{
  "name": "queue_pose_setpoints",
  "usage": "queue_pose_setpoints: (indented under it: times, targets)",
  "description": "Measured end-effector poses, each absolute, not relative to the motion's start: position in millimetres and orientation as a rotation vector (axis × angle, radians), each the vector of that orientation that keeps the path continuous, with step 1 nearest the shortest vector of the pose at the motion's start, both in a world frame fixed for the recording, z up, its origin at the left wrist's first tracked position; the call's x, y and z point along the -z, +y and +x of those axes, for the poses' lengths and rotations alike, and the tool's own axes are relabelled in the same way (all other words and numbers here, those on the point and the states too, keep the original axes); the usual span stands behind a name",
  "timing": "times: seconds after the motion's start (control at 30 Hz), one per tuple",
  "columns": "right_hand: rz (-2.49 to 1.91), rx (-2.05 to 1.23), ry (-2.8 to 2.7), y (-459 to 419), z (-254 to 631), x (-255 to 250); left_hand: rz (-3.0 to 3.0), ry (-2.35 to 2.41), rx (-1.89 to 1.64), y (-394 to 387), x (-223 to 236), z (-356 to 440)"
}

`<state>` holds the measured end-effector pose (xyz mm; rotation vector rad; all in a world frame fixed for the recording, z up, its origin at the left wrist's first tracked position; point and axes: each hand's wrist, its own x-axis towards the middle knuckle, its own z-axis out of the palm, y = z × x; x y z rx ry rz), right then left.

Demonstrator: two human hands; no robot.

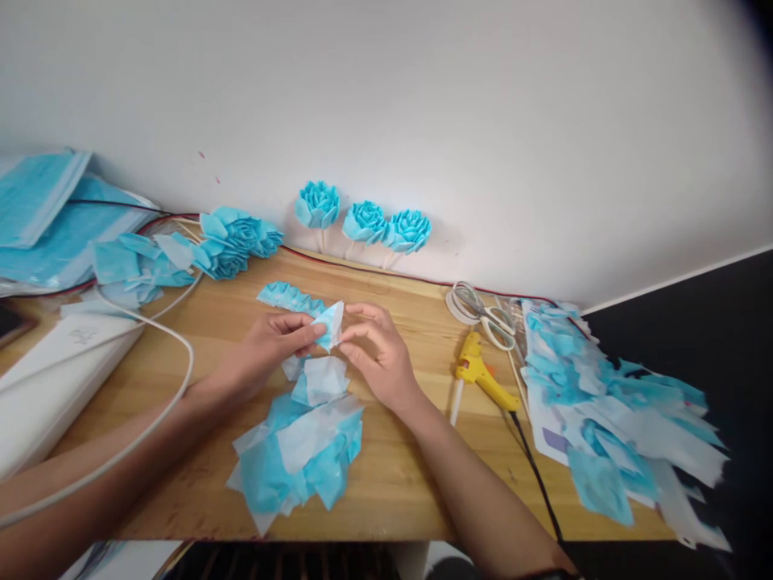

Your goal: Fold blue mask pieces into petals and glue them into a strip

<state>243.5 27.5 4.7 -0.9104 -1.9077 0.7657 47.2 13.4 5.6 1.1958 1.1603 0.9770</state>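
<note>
A small folded piece of blue and white mask fabric (330, 325) is pinched between the thumb and fingers of my left hand (274, 342). At its right edge, the thumb and index finger of my right hand (383, 358) close on the same piece. Just behind my hands lies a row of pleated blue petals (290, 296). Below them, loose cut squares of blue and white fabric (295, 451) are heaped on the wooden table (398, 491). A smaller stack of squares (323, 379) sits between the heap and my fingers.
Blue fabric flowers on sticks (365, 221) lean against the wall; more flowers (233, 238) lie left. A yellow glue gun (480, 374), scissors (498, 322) and a scrap pile (597, 419) are right. A white cable (187, 362) crosses over my left forearm near a white box (66, 370).
</note>
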Motion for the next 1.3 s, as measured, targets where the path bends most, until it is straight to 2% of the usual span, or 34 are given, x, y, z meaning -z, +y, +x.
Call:
queue_pose_setpoints:
  times: [0.2,0.3,0.5,1.3]
  targets:
    - [-0.986,-1.307,-1.518,25.3,239.0,-3.1,1.24,1.18,-0.934,12.0,-9.2,46.7]
    - [-1.023,-1.45,-1.402,24.2,236.7,-4.6,1.223,1.201,-0.907,10.9,-11.7,48.1]
    - [-1.159,-1.475,-1.332,21.8,235.1,-8.2,1.226,1.232,-0.877,9.7,-10.7,49.1]
    - [-1.059,-1.583,-1.184,19.9,232.1,-7.1,1.235,1.231,-0.857,12.1,-4.1,47.6]
